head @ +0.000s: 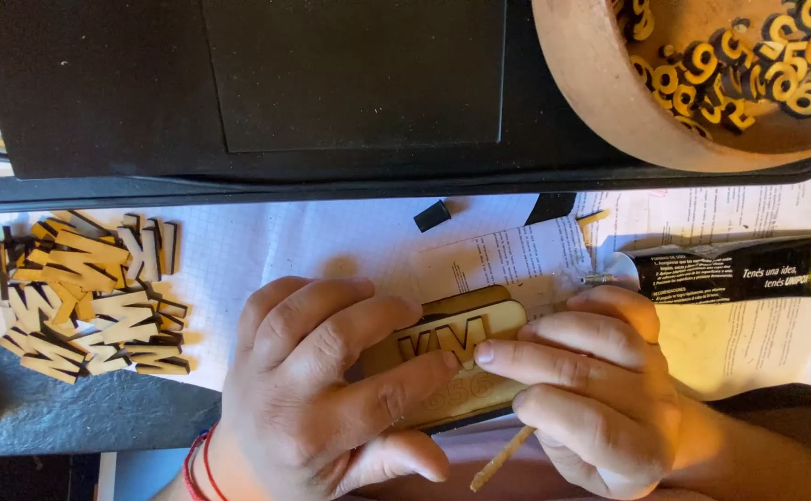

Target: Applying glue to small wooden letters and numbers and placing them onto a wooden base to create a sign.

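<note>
Head view: left hand (317,385), right hand (586,390) clasp wooden tag (456,339); letter pile (90,292) left.

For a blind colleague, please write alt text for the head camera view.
Two bare hands, left hand and right hand, hold a small wooden plaque with cut-out letters; the right also holds a thin wooden stick. A pile of wooden letters lies left, a bowl of wooden numbers top right, and a black tube on papers.

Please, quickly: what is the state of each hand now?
Left hand: closed on the wooden plaque, gripping its left end.
Right hand: closed, holding a thin wooden stick, fingertips on the plaque.
</note>
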